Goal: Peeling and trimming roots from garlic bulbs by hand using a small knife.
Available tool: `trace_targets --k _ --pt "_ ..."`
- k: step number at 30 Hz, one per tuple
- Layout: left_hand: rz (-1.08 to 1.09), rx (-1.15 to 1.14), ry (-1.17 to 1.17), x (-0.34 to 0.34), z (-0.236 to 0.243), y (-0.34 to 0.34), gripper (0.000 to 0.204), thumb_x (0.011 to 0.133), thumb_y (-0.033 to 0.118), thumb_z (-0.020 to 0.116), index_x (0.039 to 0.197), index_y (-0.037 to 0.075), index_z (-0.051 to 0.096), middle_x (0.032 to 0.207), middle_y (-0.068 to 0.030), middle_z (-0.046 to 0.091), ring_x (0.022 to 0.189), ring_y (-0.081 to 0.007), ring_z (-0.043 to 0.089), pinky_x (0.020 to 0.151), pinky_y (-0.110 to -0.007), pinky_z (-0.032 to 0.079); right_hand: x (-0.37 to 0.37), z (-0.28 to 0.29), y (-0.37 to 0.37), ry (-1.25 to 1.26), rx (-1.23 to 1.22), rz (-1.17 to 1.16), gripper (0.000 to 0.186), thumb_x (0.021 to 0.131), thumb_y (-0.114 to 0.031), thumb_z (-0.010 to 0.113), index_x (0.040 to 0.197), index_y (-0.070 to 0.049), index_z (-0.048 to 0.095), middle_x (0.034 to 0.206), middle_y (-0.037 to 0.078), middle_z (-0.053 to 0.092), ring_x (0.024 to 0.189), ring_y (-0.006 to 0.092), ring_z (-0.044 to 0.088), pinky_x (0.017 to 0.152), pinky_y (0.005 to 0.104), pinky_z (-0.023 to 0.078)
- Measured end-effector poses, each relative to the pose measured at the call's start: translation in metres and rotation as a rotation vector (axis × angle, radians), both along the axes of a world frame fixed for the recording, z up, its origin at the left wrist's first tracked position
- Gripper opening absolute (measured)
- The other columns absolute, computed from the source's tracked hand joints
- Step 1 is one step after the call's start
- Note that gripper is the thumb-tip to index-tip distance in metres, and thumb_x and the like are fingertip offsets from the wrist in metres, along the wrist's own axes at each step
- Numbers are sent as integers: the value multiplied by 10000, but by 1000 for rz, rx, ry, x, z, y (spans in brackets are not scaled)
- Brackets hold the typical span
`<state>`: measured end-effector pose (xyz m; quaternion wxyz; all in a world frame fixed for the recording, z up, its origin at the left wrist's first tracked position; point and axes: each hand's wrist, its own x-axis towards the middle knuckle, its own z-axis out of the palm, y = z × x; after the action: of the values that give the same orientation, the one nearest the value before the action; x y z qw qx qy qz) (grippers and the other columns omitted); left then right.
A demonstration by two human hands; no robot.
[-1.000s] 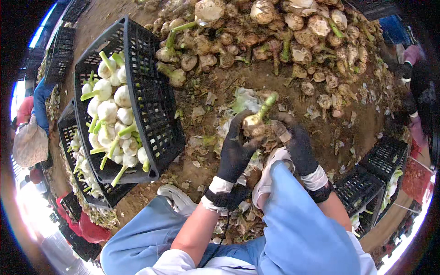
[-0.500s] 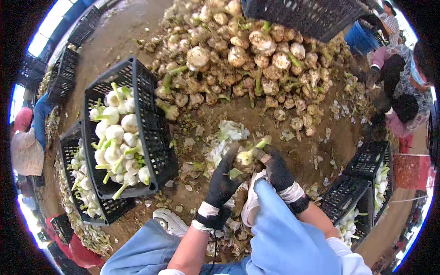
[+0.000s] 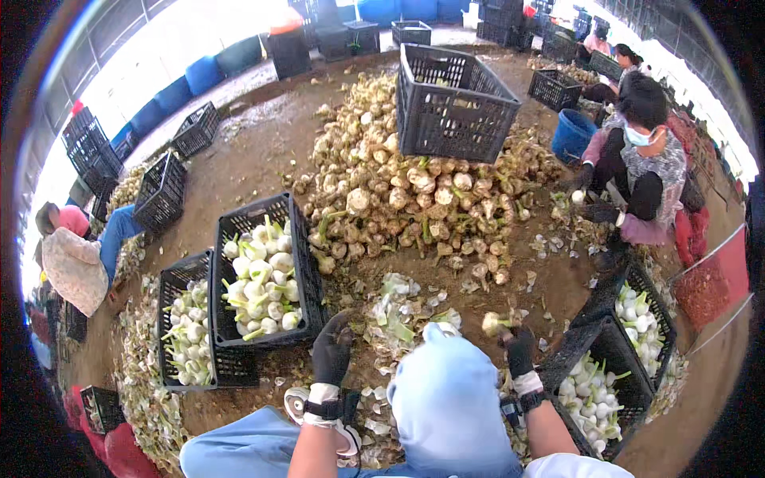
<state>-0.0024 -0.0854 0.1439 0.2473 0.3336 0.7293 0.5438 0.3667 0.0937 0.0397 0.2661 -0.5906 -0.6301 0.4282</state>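
Note:
My right hand (image 3: 518, 346), in a black glove, grips a garlic bulb (image 3: 495, 323) with a short green stem, just right of my blue-jeaned knee (image 3: 438, 382). My left hand (image 3: 331, 354), also gloved, is empty with its fingers apart, beside a black crate of white garlic bulbs (image 3: 263, 279); another such crate (image 3: 187, 334) stands to its left. Loose peelings (image 3: 398, 303) lie between my hands. Two more crates of trimmed garlic (image 3: 594, 402) stand at my right.
A big heap of dirty garlic (image 3: 382, 207) lies ahead under a black crate (image 3: 454, 119). Co-workers crouch at right (image 3: 653, 159) and left (image 3: 72, 263). A blue bucket (image 3: 570, 135), stacked crates (image 3: 96, 151) and a red container (image 3: 709, 287) stand around the floor.
The view has tilted up, showing the shed beyond the heap. My hands have moved apart; the bulb left the space between them, staying in my right hand.

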Motion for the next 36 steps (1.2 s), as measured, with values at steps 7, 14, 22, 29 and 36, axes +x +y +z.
trace_targets --k 7,14,22,29,36 --pt "-118 32 179 3 63 -62 290 897 34 594 1184 38 638 1145 -74 680 1049 -171 627 918 -305 480 93 -10 -36 -614 391 -36 403 882 -322 609 1144 -17 630 1058 260 638 998 445 591 887 508 458" --pt "-76 209 132 18 185 -93 246 895 11 591 1132 7 657 1118 -77 687 1051 -164 623 948 -294 462 102 -9 -47 -517 392 -69 331 861 -286 632 995 16 646 955 243 665 973 430 608 880 484 474" --pt "-233 63 544 55 300 -105 244 902 53 614 1141 29 660 1082 -59 693 1021 -147 614 916 -310 473 106 -64 -23 -869 238 213 248 849 -294 596 932 -85 702 846 177 681 837 313 668 732 443 521" --pt "-373 29 440 48 339 -72 257 909 32 596 1160 21 652 1091 -43 689 969 -107 605 851 -275 490 124 -123 58 -836 492 92 202 825 -227 582 864 -76 712 828 157 689 823 289 680 748 410 537" --pt "-456 3 467 -28 315 -31 258 903 37 597 1154 5 650 1095 -70 695 1019 -151 629 917 -293 480 94 -50 102 -791 333 297 200 818 -214 594 915 -77 702 899 153 684 878 300 665 781 416 528"
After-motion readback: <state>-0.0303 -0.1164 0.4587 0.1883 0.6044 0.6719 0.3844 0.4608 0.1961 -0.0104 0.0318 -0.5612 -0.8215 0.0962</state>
